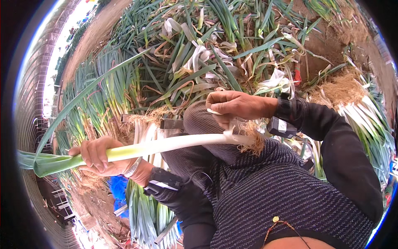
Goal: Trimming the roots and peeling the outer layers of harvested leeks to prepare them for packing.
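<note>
While the left hand (pixel 96 152) grasps the leek (pixel 174 145) near where white turns green, the right hand (pixel 235 103) is pinched just above the root end, a small pale scrap (pixel 213 111) at its tips; can't tell what that is. Leek runs over the lap (pixel 182 162), from beyond the left hand, where the green top folds back, to just below the right hand. Looks done: shaft between the hands is smooth, white, clean. Looks left: a pale flap (pixel 228 131) sticks up just under the right hand, and the shaggy roots (pixel 255 140) are all on; green top past the left hand looks uncut. Wider batch, judged by colour: a white-shafted bundle (pixel 360 112) lies well right of the right hand, another bundle (pixel 145 203) below the left hand, partly hidden by the wrist. Rows of leeks (pixel 99 95), brownish at the base, sit beyond the left hand, apparently uncleaned. Loose leaves (pixel 195 62) heap ahead of both hands. Can't count what remains.
</note>
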`<state>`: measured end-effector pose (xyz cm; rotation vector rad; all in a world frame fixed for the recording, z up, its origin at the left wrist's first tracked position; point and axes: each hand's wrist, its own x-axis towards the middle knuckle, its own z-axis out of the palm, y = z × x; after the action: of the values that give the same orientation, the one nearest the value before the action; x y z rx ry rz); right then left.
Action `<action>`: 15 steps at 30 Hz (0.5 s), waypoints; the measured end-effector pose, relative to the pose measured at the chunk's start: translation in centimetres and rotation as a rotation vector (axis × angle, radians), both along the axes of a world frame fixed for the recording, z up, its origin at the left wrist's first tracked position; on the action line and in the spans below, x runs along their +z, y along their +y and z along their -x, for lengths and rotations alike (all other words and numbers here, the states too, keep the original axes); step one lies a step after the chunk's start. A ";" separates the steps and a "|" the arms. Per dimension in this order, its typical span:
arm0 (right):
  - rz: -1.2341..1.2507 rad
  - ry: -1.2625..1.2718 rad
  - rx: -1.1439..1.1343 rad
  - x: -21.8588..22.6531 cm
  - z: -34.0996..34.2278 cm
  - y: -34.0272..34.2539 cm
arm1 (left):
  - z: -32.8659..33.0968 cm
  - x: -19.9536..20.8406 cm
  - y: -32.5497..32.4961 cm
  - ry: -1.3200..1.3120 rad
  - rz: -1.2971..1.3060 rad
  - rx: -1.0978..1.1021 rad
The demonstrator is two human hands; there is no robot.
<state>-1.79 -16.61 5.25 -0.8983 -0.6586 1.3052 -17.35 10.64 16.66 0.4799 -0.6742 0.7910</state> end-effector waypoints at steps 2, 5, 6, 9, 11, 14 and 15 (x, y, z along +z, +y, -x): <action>-0.021 -0.005 0.000 0.4 -0.2 -0.9 | 0.5 0.1 0.6 -0.018 0.128 0.011; 0.028 -0.220 0.128 1.4 -0.8 -2.8 | 2.0 -0.2 2.4 -0.016 0.164 0.069; 0.029 -0.221 0.129 1.0 -1.1 -3.6 | 2.6 -0.5 3.3 -0.007 0.181 0.103; -0.082 -0.381 0.131 0.6 -1.9 -5.5 | 4.0 -0.9 5.0 0.004 0.220 0.133; -0.103 -0.593 0.151 -0.3 -3.2 -7.8 | 4.5 -1.5 5.7 0.027 0.224 0.155; 0.203 0.113 0.049 -0.8 -5.3 -12.1 | 5.2 -2.5 6.9 0.111 0.263 0.254; 0.315 -0.003 0.053 -1.1 -6.8 -12.7 | 5.7 -2.9 8.0 0.133 0.232 0.292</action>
<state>5.05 -29.34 4.16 -1.1436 -0.4882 1.4806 -23.08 18.64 13.81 0.4189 -0.3864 1.0886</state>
